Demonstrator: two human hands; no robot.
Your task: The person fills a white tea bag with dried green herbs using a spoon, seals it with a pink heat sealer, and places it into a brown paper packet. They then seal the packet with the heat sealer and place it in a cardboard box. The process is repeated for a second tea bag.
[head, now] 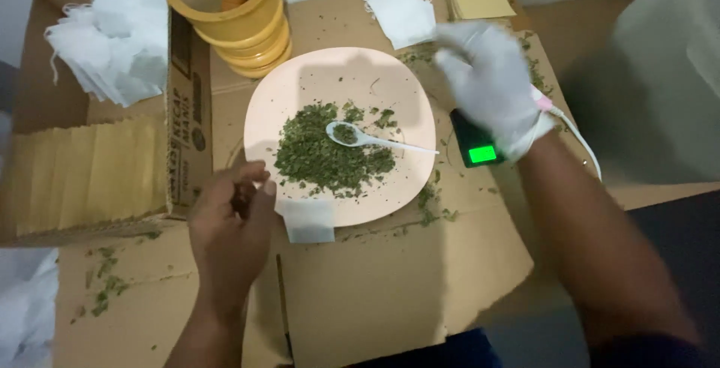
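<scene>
The bare left hand (229,225) hovers at the lower left edge of a round pale pink plate (300,90), its fingers curled inward with thumb and fingertips pinched at the top corner of a small white filter bag (307,220). The bag is flat, roughly square, thin and papery, and it lies half over the plate's near rim and half on the brown cardboard (390,285) beneath. On the plate sits a loose heap of dried green leaf flakes (322,154), coarse and crumbly, with a white plastic spoon (367,140) lying across it, bowl to the left and holding a little of the flakes.

The right hand (491,87) wears a white glove and is raised beyond the plate's right edge, above a small black scale with a lit green display (478,147). It is blurred; the fingers seem loosely bent, and I cannot tell whether they hold anything.

More white bags (112,34) are piled at the far left, another (403,14) lies past the plate, and stacked yellow tubs (240,30) stand at the plate's far edge.
</scene>
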